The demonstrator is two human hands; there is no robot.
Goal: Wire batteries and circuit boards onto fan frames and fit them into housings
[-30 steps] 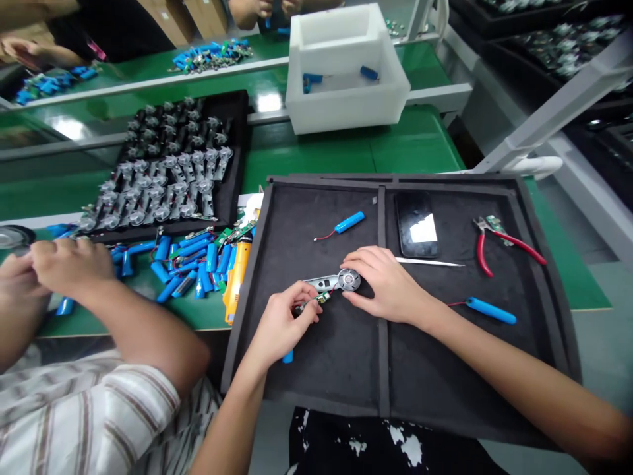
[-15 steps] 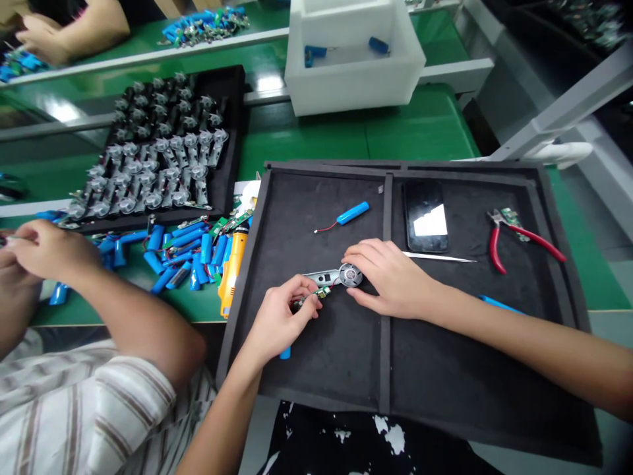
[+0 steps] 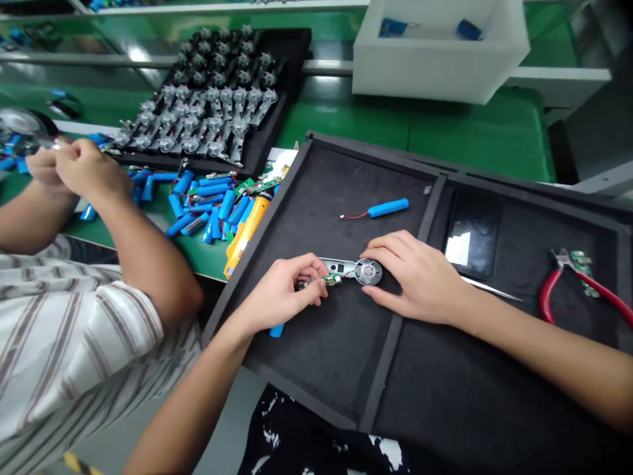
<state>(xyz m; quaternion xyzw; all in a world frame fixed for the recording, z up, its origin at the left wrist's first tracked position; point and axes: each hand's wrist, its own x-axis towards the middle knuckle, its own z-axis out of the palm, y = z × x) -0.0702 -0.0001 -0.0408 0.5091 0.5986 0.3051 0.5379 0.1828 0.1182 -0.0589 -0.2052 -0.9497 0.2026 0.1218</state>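
Observation:
Between the fingertips of my left hand (image 3: pixel 291 290) is a small green circuit board (image 3: pixel 332 280), pinched and partly covered. A thin red wire runs from the board toward a round motor (image 3: pixel 368 271), which sits at the end of a grey handle-shaped housing (image 3: pixel 336 266). My right hand (image 3: pixel 415 277) grips the round motor from the right, thumb below and fingers above. Housing and motor are over the black foam tray (image 3: pixel 316 369). A blue battery (image 3: pixel 388 208) with a red lead lies above the hands. Another blue piece (image 3: pixel 276 330) shows beneath my left wrist.
On the tray's right side lie a phone (image 3: pixel 475 234), tweezers (image 3: pixel 489 288) and red-handled cutters (image 3: pixel 548 293). A yellow tool (image 3: pixel 247 234) and piled blue batteries (image 3: pixel 212 201) are left. Beyond stand a tray of assemblies (image 3: pixel 291 66) and a white bin (image 3: pixel 435 72). A co-worker's hands (image 3: pixel 84 168) work at left.
The camera view has turned, so the tray appears tilted and things at the left sit further right. My hands keep the same grip on the circuit board and motor.

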